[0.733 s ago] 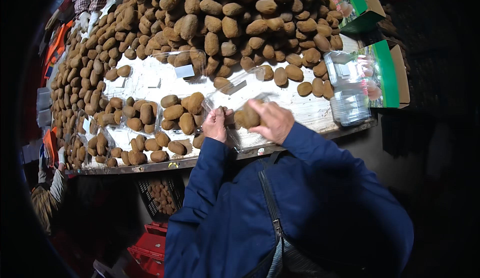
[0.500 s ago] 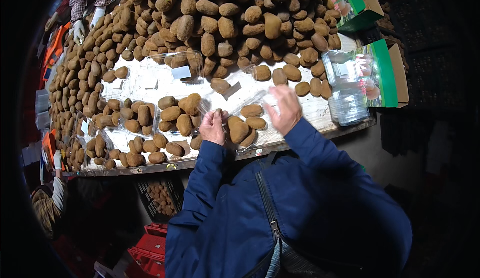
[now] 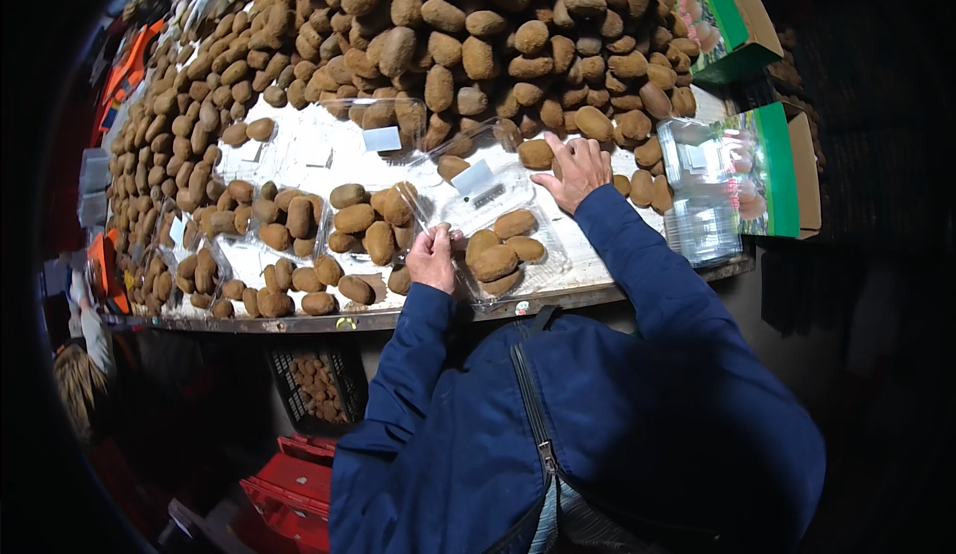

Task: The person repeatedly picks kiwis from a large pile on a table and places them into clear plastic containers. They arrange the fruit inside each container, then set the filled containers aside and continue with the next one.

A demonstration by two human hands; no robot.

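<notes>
Left hand (image 3: 432, 258) is pinching clear container (image 3: 551, 265).
Container is holding several kiwifruit (image 3: 496, 263); right hand (image 3: 578, 174) is resting forward against loose fruit (image 3: 534, 155), closure uncertain.

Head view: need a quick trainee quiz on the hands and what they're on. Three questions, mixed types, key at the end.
1. True or false: the left hand and the right hand are both gloved.
2. Multiple choice: the right hand's fingers are at
A) a red crate
B) a kiwifruit
C) a green-edged carton
3. Short answer: what does the left hand pinch at its edge?

Key:
1. False; both hands are bare.
2. B
3. A clear plastic container, with several kiwifruit lying in it.
</notes>
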